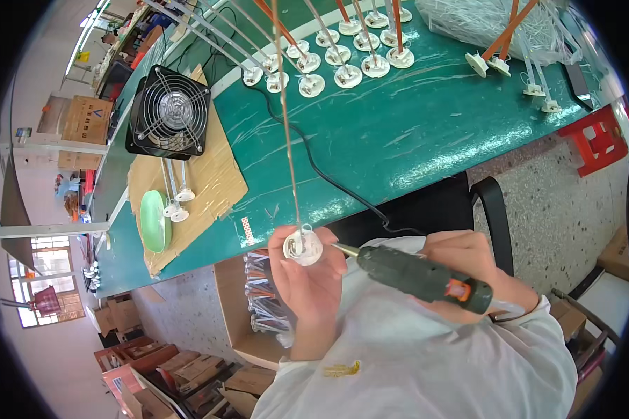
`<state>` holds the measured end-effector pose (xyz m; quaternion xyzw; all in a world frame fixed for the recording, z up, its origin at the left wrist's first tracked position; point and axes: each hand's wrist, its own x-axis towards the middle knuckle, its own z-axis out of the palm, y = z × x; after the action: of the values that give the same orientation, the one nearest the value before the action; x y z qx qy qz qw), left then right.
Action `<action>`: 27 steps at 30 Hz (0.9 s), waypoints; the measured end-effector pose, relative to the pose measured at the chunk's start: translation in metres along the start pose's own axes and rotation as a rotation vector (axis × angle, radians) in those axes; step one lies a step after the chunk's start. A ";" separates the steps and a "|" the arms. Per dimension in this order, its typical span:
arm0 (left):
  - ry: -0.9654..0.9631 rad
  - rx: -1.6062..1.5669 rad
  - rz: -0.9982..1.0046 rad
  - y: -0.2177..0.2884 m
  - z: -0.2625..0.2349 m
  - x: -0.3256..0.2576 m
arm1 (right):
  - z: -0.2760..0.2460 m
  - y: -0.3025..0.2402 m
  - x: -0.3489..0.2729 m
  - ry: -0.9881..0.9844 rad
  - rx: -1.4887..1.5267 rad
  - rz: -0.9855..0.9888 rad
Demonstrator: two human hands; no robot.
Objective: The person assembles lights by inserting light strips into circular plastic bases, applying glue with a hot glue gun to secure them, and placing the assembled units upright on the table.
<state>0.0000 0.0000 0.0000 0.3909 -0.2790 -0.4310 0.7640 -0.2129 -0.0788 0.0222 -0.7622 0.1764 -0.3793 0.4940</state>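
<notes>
Left hand (307, 276): grasps round white plastic base (303, 246), thin rod (286, 119) rising to 12 o'clock.
Right hand (468, 269): clenched on dark driver (419, 276), bit at 9 o'clock touching base.
Bench (398, 140): smooth green, front edge just beyond hands.

From my remote station I log the following surroundings. One long workbench (412, 140) with a green top, streaked with pale scuffs, running diagonally across the view. One sheet of brown cardboard (210, 181) laid on its left part. One black square fan (168, 113) with a wire grille standing on that cardboard. One pale green oval dish (155, 221) at the cardboard's near edge. One black cable (314, 167) trailing across the benchtop. One red plastic stool (601, 140) on the speckled terrazzo floor (545, 209) at right. One black chair back (497, 216) just beside the bench. Cardboard boxes (182, 373) stacked on the floor, lower left. Bright windows (38, 279) at far left.
</notes>
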 end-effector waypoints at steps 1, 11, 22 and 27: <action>-0.008 -0.045 -0.012 0.000 0.001 0.000 | 0.005 -0.001 0.002 0.022 -0.004 -0.007; -0.081 -0.124 -0.086 0.002 0.007 -0.004 | 0.008 -0.004 0.001 0.028 -0.080 -0.028; -0.067 -0.076 -0.082 0.002 0.007 -0.003 | 0.010 0.000 0.001 0.061 -0.072 -0.036; -0.087 -0.120 -0.085 0.000 0.007 -0.003 | 0.010 0.002 0.001 0.051 -0.078 -0.048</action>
<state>-0.0066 0.0001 0.0040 0.3368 -0.2689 -0.4957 0.7540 -0.2045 -0.0735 0.0184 -0.7749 0.1852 -0.4032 0.4501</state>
